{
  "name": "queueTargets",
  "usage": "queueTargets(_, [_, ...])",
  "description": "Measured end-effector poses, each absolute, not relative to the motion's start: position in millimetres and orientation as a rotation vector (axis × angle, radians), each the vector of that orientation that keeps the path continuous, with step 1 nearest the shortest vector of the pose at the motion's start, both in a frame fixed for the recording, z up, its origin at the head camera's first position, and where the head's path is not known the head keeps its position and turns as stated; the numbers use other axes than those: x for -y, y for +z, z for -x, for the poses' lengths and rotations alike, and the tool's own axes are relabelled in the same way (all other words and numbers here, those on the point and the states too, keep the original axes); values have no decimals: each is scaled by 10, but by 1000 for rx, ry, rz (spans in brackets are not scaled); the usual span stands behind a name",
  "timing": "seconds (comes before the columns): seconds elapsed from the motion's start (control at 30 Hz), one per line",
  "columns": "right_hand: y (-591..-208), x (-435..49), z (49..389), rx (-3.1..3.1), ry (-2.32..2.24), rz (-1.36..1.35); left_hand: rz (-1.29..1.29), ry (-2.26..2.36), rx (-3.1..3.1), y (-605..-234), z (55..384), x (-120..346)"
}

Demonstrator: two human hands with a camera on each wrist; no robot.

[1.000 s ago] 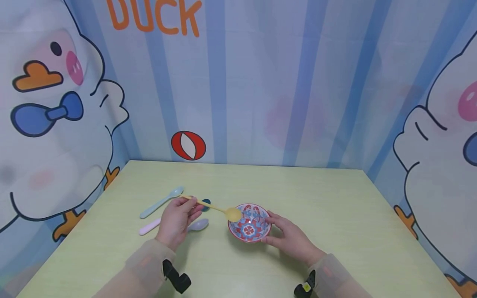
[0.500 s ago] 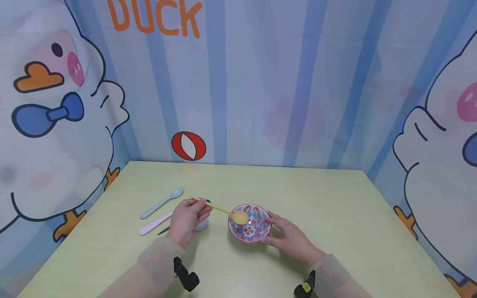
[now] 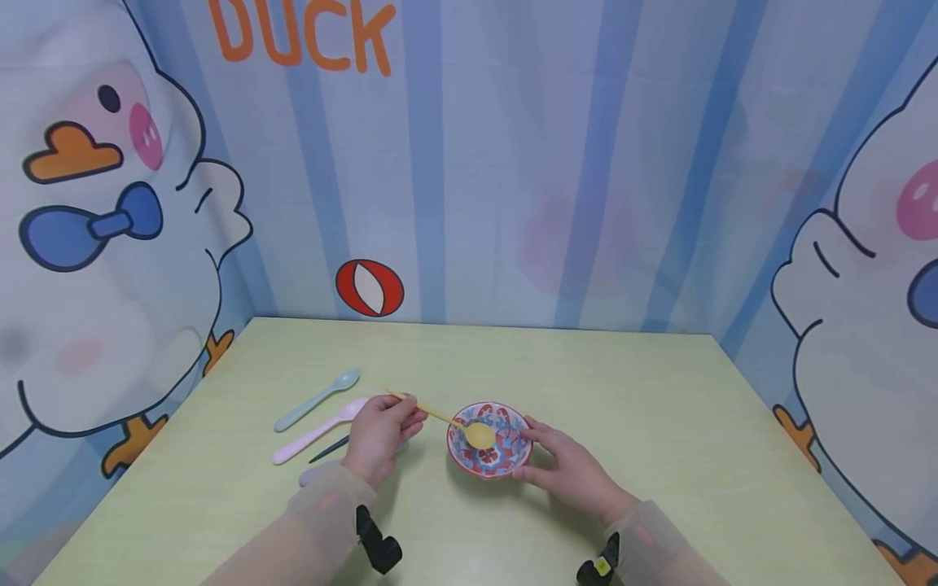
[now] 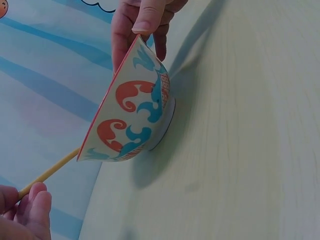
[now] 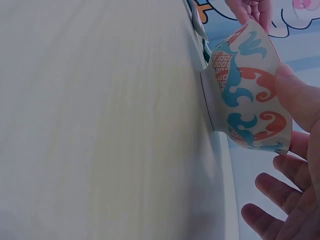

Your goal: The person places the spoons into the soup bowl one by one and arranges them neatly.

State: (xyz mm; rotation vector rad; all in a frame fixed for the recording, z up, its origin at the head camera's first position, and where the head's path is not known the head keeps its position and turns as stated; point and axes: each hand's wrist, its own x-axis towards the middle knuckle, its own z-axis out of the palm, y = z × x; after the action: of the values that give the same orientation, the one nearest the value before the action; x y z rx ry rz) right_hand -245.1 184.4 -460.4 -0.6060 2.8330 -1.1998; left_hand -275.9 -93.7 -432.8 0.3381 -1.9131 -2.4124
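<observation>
Spoon, pinched in the left hand, slants right and nearer, head down in the bowl the right hand pinches.

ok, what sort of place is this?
Probably a staged recording booth rather than a lived-in room: a cartoon duck backdrop hangs behind and beside the pale table, and wrist-worn black devices, likely cameras, are visible.
</observation>
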Motion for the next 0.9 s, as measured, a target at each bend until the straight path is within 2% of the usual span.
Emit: queueTargets(0.9, [-4632,-1855,2456,-2830,-1212,616,-347,-2338,2031,-4398,2779,787])
